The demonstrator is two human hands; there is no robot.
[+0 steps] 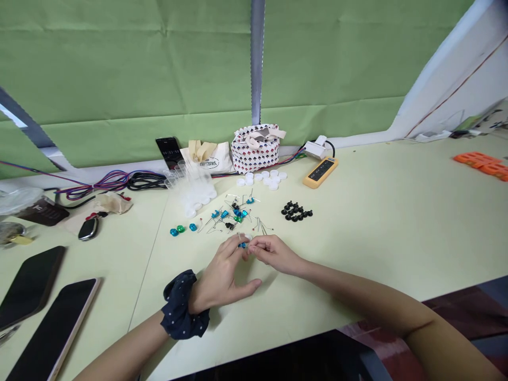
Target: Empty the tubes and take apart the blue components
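My left hand [224,275] and my right hand [273,253] meet at the middle of the pale table [377,222]. Both pinch a small blue electronic component [242,245] with thin wire leads between their fingertips. A dark dotted scrunchie [183,312] sits on my left wrist. Just beyond the hands lies a scatter of blue and green components with wire leads [234,211]. Three loose blue and green beads [181,229] lie to the left of it.
A cluster of small black parts [296,211], white caps [264,179], clear plastic cups [190,185], a yellow device [320,171], a patterned pouch [256,147], cables [107,182]. Two dark phones [43,312] lie at the near left, a car key [88,228] behind them. Orange trays [482,163] at far right.
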